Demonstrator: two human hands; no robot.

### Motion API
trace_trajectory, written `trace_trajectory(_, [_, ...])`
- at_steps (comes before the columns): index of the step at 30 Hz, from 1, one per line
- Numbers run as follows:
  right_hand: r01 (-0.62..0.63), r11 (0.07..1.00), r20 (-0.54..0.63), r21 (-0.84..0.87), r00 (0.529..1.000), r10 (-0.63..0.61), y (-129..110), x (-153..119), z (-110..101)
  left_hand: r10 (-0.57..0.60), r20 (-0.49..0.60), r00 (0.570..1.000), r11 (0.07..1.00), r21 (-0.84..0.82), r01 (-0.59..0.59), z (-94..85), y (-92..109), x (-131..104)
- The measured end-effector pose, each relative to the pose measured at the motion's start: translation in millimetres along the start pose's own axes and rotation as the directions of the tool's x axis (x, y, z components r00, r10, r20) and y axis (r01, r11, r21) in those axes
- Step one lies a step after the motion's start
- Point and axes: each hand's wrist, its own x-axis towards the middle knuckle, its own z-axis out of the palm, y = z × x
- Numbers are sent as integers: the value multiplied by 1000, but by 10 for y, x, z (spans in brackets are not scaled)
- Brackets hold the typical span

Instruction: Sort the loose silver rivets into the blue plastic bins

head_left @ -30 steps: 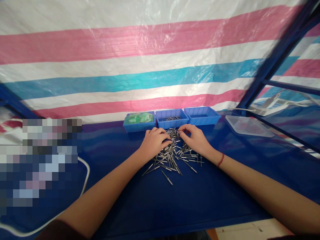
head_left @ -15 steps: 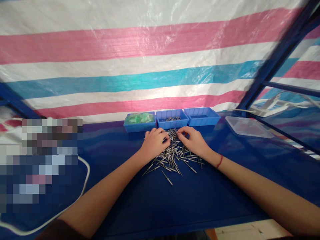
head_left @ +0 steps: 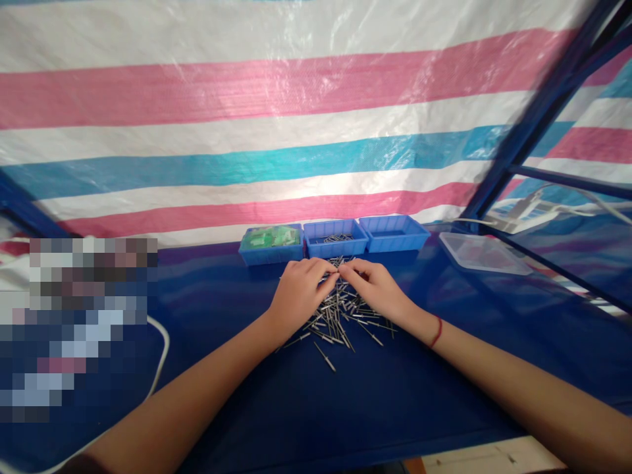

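Observation:
A heap of silvery pop rivets (head_left: 338, 316) lies on the blue tabletop, one rivet (head_left: 324, 356) apart at its near side. Above the far part of the heap, my left hand (head_left: 303, 289) is closed in a pinch, thumb against forefinger. My right hand (head_left: 372, 284), with a red string at the wrist, pinches from the other side. The fingertips of both hands meet, and whatever is between them is too small and covered to make out. Just beyond the hands stands a blue bin (head_left: 336, 247) with some rivets in it.
A blue bin (head_left: 271, 255) with green-tinted plastic packets stands on the left of the row, another blue bin (head_left: 395, 243) on the right. Farther right lies a clear plastic lid (head_left: 486, 253). A white cable (head_left: 160, 355) curves at left beside a blurred-out area. Striped sheeting hangs behind.
My hands have come together over the heap, so that their fingertips now meet; before, there was a gap between them. The view has shifted slightly.

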Motion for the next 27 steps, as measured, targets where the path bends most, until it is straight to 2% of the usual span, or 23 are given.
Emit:
trace_trajectory(4, [-66, 972, 13, 225, 998, 65, -6, -1, 23, 70, -17, 997, 996, -61, -71, 1, -3, -9])
trace_trajectory(7, [-80, 955, 25, 286, 997, 76, -17, 8, 13, 52, -13, 999, 985, -165, -53, 13, -23, -8])
trace_trajectory(11, [-88, 931, 73, 353, 995, 67, -55, 13, -10, 52, 19, 998, 974, -220, -47, 43, -32, -13])
trace_trajectory(14, [-123, 914, 109, 387, 990, 87, -72, 13, -26, -27, -9, 1000, 955, -296, 23, 68, -27, -17])
trace_trajectory(18, [-151, 896, 146, 418, 984, 97, -92, 10, -39, -172, -45, 984, 877, -463, 132, 78, -24, -5])
trace_trajectory(27, [-263, 827, 235, 497, 958, 163, -92, -8, -24, -156, -149, 976, 861, -505, 60, 18, -9, 14])
